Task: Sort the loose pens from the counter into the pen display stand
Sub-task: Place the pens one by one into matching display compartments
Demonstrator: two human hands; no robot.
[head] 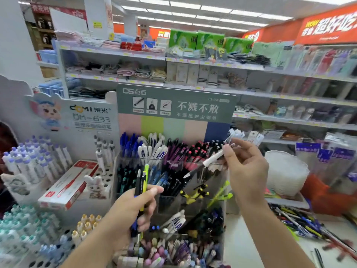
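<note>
- The pen display stand (173, 171) rises beyond both sets of fingers, a tiered rack of clear compartments under a grey-green header card (175, 103). Each compartment seems to hold one kind of pen, clips up, which is probably why each loose pen has to be matched before it goes in.
- The counter (270, 244) runs below and to the outside of the right fingers. A heap of loose pens (297, 223) lies there, well apart from both hands, so much sorting looks left to do.
- The left hand (133, 211) is clenched round a small bundle of pens (142, 188) in front of the stand's lower tiers. Their tops stick up past the fingers and the tips point down, likely a reserve kept ready so the other hand can work alone.
- The right hand (245, 167) is raised before the upper right compartments, its fingertips (227, 151) pinching the white-capped pen (206, 165) at its white end. The dark barrel slants down and left from the fingers towards the middle tiers, held by the end, I judge, so the tip can be steered into a slot.
- Which compartment it is meant for I cannot tell.
</note>
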